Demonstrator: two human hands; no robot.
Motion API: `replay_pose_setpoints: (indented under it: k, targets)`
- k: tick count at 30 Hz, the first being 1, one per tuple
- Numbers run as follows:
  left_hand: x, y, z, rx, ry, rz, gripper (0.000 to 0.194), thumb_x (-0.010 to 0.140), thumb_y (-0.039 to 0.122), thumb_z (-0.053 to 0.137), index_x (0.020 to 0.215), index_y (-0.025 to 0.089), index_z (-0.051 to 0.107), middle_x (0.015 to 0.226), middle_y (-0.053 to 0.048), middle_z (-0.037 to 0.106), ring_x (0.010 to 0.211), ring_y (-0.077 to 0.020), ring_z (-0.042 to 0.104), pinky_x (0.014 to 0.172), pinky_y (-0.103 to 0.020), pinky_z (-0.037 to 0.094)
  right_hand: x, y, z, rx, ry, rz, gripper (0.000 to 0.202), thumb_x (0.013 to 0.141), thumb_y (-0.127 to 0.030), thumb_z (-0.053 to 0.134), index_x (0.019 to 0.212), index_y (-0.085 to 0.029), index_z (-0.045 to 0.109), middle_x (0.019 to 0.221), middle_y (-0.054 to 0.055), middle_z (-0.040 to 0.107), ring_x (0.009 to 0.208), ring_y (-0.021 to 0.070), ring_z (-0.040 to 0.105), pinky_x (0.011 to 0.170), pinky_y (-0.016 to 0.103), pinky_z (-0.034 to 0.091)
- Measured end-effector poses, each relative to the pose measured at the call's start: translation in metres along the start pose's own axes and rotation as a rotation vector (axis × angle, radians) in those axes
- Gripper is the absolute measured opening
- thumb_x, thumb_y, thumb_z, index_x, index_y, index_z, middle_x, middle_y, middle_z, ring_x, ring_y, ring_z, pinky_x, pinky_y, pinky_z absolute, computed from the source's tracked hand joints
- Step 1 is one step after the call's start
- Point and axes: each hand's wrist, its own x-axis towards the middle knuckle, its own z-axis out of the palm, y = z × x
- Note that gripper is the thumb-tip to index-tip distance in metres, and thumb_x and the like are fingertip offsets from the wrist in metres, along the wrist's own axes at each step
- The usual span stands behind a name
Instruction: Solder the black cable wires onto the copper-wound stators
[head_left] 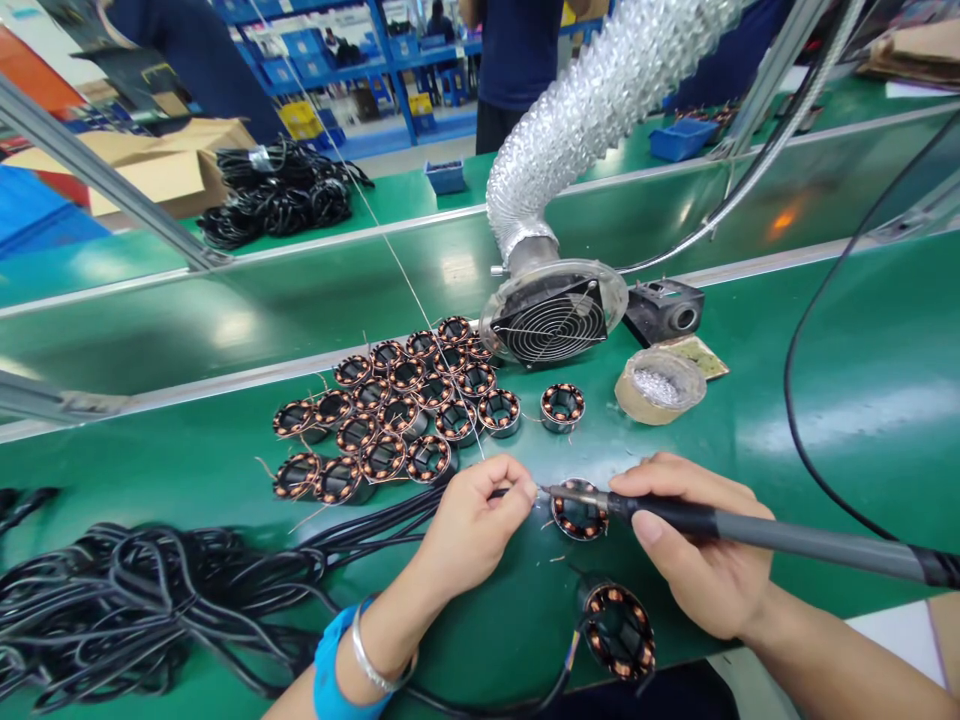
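Observation:
My right hand [705, 540] is wrapped round a soldering iron [795, 540]. The iron's tip points left and meets the area just in front of my left fingertips. My left hand [480, 520] is closed in a pinch; a thin solder wire [405, 275] comes down into it from above, and a black cable end [498, 492] shows between its fingers. Just under the iron lies a ring-shaped stator with copper coils [579, 522]. Nearer to me, another stator [619, 632] lies tilted with a black cable joined to it. The exact contact at the tip is too small to make out.
Several copper-wound stators [401, 412] stand grouped at the back. Coiled black cables [150, 610] cover the left side. A fume-extractor fan [555, 320] on a silver hose hangs above the bench. A round tub [654, 392] and an iron holder [664, 308] stand to its right.

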Motion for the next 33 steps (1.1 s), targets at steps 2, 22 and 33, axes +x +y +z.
replay_pose_setpoints:
  k: [2, 22, 33]
  targets:
    - [0.0, 0.0, 0.0, -0.003, 0.001, -0.002, 0.021, 0.084, 0.035, 0.054, 0.071, 0.018, 0.054, 0.056, 0.007, 0.035, 0.051, -0.0089, 0.028, 0.048, -0.021, 0.022, 0.0, -0.004, 0.001, -0.006, -0.016, -0.026, 0.019, 0.08, -0.012, 0.055, 0.094, -0.02, 0.065, 0.068, 0.002, 0.064, 0.053, 0.0143, 0.057, 0.047, 0.027, 0.045]
    - [0.001, 0.001, 0.001, -0.016, -0.003, -0.005, 0.023, 0.083, 0.037, 0.053, 0.071, 0.018, 0.052, 0.056, 0.007, 0.035, 0.051, -0.009, 0.028, 0.048, -0.022, 0.022, -0.009, -0.005, 0.0, -0.108, -0.096, -0.306, 0.039, 0.071, -0.008, 0.053, 0.108, -0.017, 0.061, 0.064, 0.003, 0.059, 0.048, 0.0159, 0.05, 0.044, 0.031, 0.04]
    - [-0.001, 0.002, 0.002, -0.017, -0.01, -0.004, 0.023, 0.083, 0.037, 0.052, 0.071, 0.017, 0.052, 0.057, 0.007, 0.035, 0.051, -0.0089, 0.028, 0.049, -0.021, 0.022, -0.009, -0.005, 0.003, -0.052, -0.088, -0.289, 0.033, 0.072, -0.005, 0.053, 0.102, -0.013, 0.064, 0.065, 0.004, 0.061, 0.049, 0.0144, 0.049, 0.046, 0.03, 0.037]
